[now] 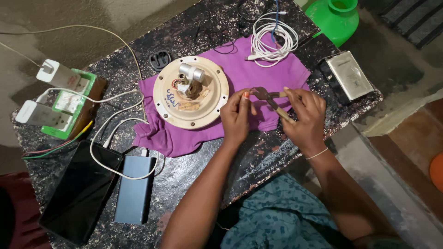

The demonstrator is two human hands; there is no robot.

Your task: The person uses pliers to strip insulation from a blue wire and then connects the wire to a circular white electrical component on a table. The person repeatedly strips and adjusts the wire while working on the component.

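gripping a pair of pliers (270,97) by its handles, the right hand (304,117) is curled closed around the tool, its jaws pointing left toward the other hand. the left hand (236,116) has thumb and fingertips pinched together right at the plier nose, closed on something too small to make out. both hands hover just above a purple cloth (258,78) spread over a dark, speckled table (194,175).

just left of the left hand, on the cloth, lies a round cream-coloured plate (170,99) with a small silver cylinder (191,72) and a brownish part with wires at its middle. a coil of white cable (273,41) rests at the far edge of the cloth, and a small metal box (350,76) sits at the table's right end, well apart from the hands. a green vessel (334,18) stands beyond the table.

on the left side are white plug adapters (57,74) in a green-edged socket board (76,103), white leads running to a grey power bank (134,189), and a black tablet (78,193) beside it.
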